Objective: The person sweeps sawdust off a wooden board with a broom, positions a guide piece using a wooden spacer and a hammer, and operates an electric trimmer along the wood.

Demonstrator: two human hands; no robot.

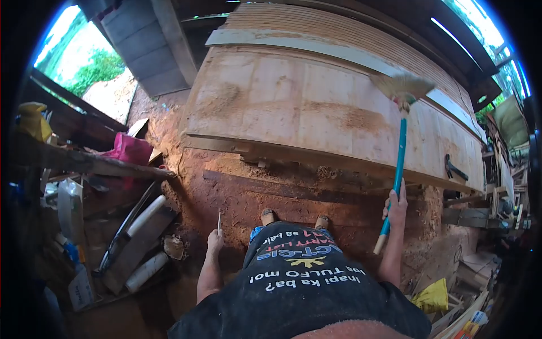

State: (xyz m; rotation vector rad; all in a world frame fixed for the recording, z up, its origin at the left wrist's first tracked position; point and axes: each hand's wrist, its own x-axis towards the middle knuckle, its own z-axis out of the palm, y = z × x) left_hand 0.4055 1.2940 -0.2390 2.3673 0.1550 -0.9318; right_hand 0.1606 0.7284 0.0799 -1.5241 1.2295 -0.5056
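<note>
My right hand [397, 208] is wrapped round the teal handle of a broom [401, 144]. Its fan of pale bristles rests on or just above the far right part of a wide wooden panel [271, 127]. Brown sawdust [361, 118] lies in patches on that panel, with another heap [217, 99] towards its left end. Low on the left, my left hand [215, 240] is closed on a thin pale stick [219, 219] that points up; its exact kind is too small to make out. A hammer [454, 168] lies near the panel's right end.
Stacked boards [316, 22] lie behind the panel. On the left, a pink bag [130, 148], a plank rail and white cylinders [147, 214] crowd the side. Wood scraps and a yellow bag [432, 296] lie at right. Reddish dirt [226, 198] covers the ground.
</note>
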